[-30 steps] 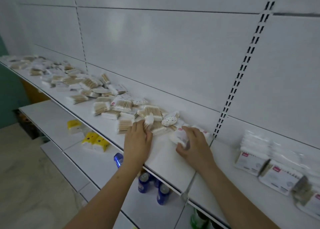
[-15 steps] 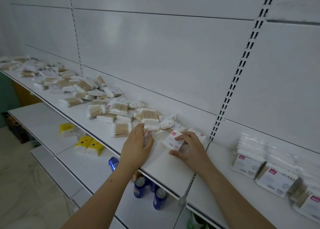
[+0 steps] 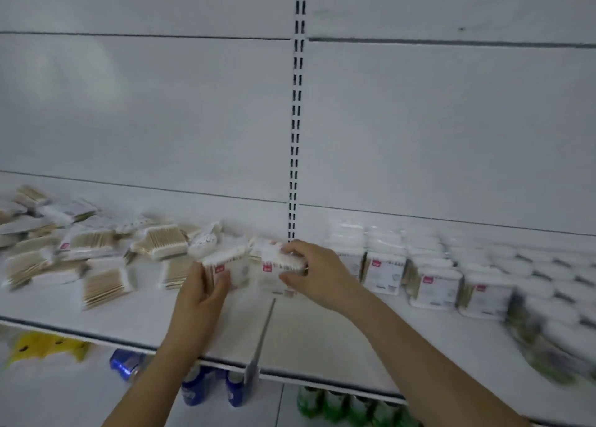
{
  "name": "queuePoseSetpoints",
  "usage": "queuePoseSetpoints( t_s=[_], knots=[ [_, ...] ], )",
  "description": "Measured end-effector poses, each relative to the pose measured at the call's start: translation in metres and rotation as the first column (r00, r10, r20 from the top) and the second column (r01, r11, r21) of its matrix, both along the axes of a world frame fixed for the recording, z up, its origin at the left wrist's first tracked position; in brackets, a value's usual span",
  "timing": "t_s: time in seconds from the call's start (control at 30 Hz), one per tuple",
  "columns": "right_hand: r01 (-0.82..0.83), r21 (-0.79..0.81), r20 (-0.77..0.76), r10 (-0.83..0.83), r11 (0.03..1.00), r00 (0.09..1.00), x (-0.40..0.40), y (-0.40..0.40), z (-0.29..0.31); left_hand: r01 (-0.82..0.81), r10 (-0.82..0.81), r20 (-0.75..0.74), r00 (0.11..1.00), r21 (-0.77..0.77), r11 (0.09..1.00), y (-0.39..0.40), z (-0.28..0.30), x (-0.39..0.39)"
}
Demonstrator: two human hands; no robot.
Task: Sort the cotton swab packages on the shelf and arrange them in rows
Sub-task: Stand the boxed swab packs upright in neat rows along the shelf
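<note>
Both hands lifted packs off the shelf (image 3: 306, 336) | left hand (image 3: 201, 292) grips one swab pack (image 3: 230, 267), right hand (image 3: 314, 273) another pack (image 3: 279, 265) | light, slick film; hold by edges

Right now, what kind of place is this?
Probably a shop aisle being stocked: white metal slotted shelving, identical red-labelled cotton swab packages in rows, and blue drink cans on the shelf below.

Blue cans (image 3: 193, 389), green bottles (image 3: 335, 405) below
</note>
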State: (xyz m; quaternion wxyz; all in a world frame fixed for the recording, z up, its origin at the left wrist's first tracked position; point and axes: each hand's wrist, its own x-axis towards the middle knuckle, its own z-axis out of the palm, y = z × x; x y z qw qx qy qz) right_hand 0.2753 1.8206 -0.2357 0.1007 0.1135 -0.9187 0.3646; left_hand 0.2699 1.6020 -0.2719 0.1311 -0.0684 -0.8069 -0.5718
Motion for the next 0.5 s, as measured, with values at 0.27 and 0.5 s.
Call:
queuePoseSetpoints(
  t_s=[0.27, 0.5],
  knots=[
    [0.234, 0.158, -0.076, -0.225, 0.959, 0.972, 0.062, 0.125, 0.029, 0.293, -0.287, 0.104, 0.952, -0.054, 0.955, 0.105, -0.003, -0.010],
    [0.401, 0.455, -0.295, -0.290, 0.795, 0.910, 0.052, 0.153, -0.024, 0.266, -0.268, 0.150, 0.952, 0.029, 0.963, 0.164, -0.011, -0.017]
  ],
)
